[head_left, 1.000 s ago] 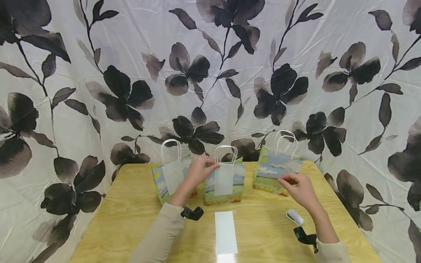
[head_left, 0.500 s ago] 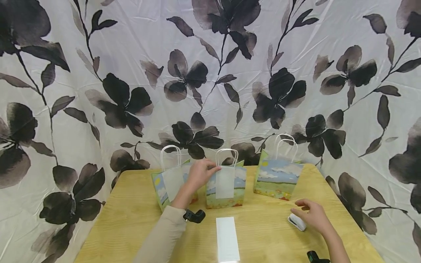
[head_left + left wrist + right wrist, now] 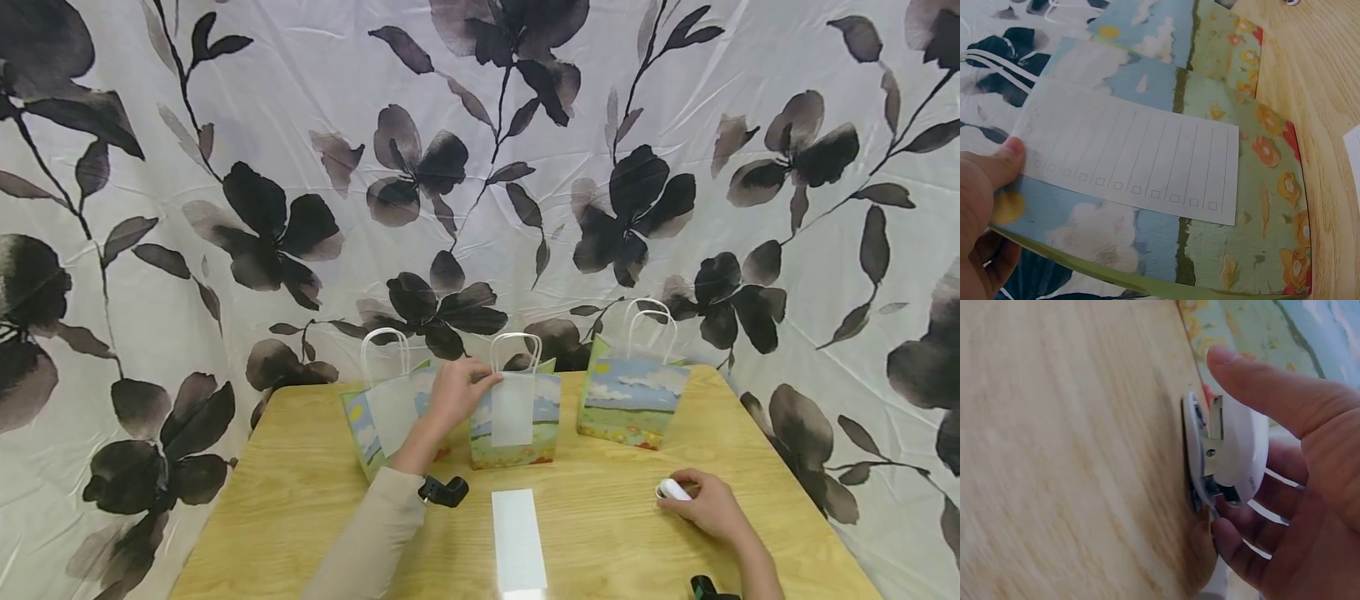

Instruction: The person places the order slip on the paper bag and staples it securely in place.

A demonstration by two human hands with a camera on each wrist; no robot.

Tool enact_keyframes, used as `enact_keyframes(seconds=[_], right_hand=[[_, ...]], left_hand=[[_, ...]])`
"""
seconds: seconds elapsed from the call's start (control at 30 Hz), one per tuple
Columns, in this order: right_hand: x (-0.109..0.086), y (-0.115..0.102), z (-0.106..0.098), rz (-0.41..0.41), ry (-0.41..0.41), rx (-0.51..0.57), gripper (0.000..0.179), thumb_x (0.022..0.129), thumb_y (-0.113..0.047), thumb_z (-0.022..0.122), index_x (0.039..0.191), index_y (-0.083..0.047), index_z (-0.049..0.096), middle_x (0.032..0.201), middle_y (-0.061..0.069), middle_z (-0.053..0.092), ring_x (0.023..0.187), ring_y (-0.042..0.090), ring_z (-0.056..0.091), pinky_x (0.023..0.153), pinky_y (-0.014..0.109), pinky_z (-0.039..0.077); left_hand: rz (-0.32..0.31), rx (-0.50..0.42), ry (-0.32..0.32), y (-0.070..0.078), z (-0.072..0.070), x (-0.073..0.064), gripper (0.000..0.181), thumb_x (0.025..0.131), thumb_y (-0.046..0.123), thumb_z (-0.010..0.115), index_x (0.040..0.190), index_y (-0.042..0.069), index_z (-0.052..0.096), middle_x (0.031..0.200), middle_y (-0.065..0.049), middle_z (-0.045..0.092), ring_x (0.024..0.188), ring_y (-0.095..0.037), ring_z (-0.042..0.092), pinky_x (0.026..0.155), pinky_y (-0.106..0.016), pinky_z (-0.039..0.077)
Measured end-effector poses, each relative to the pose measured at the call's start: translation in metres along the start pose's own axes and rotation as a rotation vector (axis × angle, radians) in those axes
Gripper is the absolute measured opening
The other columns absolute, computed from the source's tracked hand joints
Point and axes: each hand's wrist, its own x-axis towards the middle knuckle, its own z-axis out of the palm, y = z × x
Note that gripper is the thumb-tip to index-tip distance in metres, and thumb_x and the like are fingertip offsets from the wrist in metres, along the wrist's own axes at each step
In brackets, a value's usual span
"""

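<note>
My left hand (image 3: 456,393) pinches a white checklist slip (image 3: 1129,159) against the top edge of the middle paper gift bag (image 3: 1272,187). In the left wrist view the thumb lies on the slip, with fingers behind the bag's edge. The slip has ruled lines and a row of small boxes. At the right of the table my right hand (image 3: 712,504) holds a small white stapler (image 3: 1244,450) between thumb and fingers. The stapler's jaw side faces the left in the right wrist view, low over the wood.
A left gift bag (image 3: 365,425) bears a similar slip (image 3: 393,408), partly behind my left forearm. The right gift bag (image 3: 633,400) stands without a slip on its front. Another white slip (image 3: 519,537) lies on the wooden table (image 3: 300,500). A floral curtain (image 3: 480,167) hangs behind.
My right hand has moved from in front of the right bag down toward the table's front and taken hold of the stapler. The left hand keeps its pinch on the slip and bag.
</note>
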Motion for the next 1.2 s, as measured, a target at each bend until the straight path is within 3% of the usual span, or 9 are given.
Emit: enact_keyframes(seconds=[0.2, 0.4, 0.6, 0.77, 0.87, 1.03, 1.2], right_hand=[[0.003, -0.001, 0.004, -0.033, 0.061, -0.08, 0.052, 0.076, -0.032, 0.084, 0.109, 0.005, 0.068, 0.091, 0.006, 0.067, 0.077, 0.017, 0.06, 0.064, 0.035, 0.048], [-0.003, 0.002, 0.011, -0.007, 0.087, -0.119, 0.041, 0.079, -0.03, 0.082, 0.102, 0.002, 0.071, 0.089, 0.006, 0.068, 0.075, 0.018, 0.061, 0.063, 0.037, 0.05], [0.001, -0.006, 0.014, -0.082, 0.124, -0.12, 0.045, 0.084, -0.033, 0.077, 0.108, 0.004, 0.07, 0.097, 0.014, 0.069, 0.079, 0.023, 0.064, 0.065, 0.04, 0.051], [0.0, -0.014, 0.016, -0.083, 0.174, -0.102, 0.05, 0.089, -0.035, 0.073, 0.119, 0.004, 0.066, 0.105, 0.019, 0.068, 0.083, 0.024, 0.063, 0.065, 0.037, 0.049], [0.002, -0.022, 0.018, -0.091, 0.214, 0.01, 0.054, 0.091, -0.036, 0.07, 0.127, 0.003, 0.061, 0.112, 0.024, 0.064, 0.089, 0.028, 0.065, 0.066, 0.034, 0.051], [0.007, -0.041, 0.025, -0.125, 0.235, 0.312, 0.051, 0.096, -0.035, 0.062, 0.133, 0.0, 0.054, 0.117, 0.028, 0.059, 0.089, 0.035, 0.067, 0.061, 0.033, 0.055], [0.01, -0.067, 0.027, -0.205, 0.275, 0.41, 0.047, 0.1, -0.031, 0.058, 0.139, -0.006, 0.051, 0.107, 0.021, 0.058, 0.074, 0.029, 0.058, 0.055, 0.034, 0.052]], left_hand=[[0.067, 0.02, 0.029, 0.001, -0.001, 0.001, 0.016, 0.086, 0.03, 0.074, 0.081, 0.015, 0.079, 0.08, 0.005, 0.068, 0.068, -0.012, 0.06, 0.058, -0.029, 0.045], [0.09, -0.011, 0.026, -0.002, 0.004, -0.005, 0.015, 0.087, 0.03, 0.074, 0.083, 0.016, 0.079, 0.081, 0.006, 0.069, 0.068, -0.01, 0.058, 0.056, -0.026, 0.044], [0.067, -0.013, 0.057, -0.003, 0.002, -0.002, 0.014, 0.086, 0.03, 0.075, 0.083, 0.016, 0.079, 0.08, 0.007, 0.068, 0.065, -0.008, 0.057, 0.054, -0.026, 0.044], [0.052, -0.035, 0.024, 0.0, 0.0, -0.004, 0.015, 0.087, 0.03, 0.074, 0.085, 0.016, 0.079, 0.084, 0.005, 0.07, 0.073, -0.011, 0.062, 0.061, -0.028, 0.047], [0.032, -0.036, 0.026, 0.002, 0.001, -0.007, 0.016, 0.087, 0.03, 0.074, 0.085, 0.016, 0.08, 0.084, 0.005, 0.07, 0.074, -0.012, 0.062, 0.062, -0.029, 0.048], [0.04, -0.032, 0.04, 0.002, 0.001, -0.005, 0.017, 0.087, 0.031, 0.073, 0.085, 0.016, 0.08, 0.083, 0.005, 0.07, 0.072, -0.011, 0.063, 0.06, -0.029, 0.049], [0.036, -0.03, 0.037, 0.001, 0.001, -0.004, 0.017, 0.087, 0.031, 0.073, 0.087, 0.015, 0.08, 0.086, 0.004, 0.071, 0.077, -0.013, 0.065, 0.064, -0.031, 0.052]])
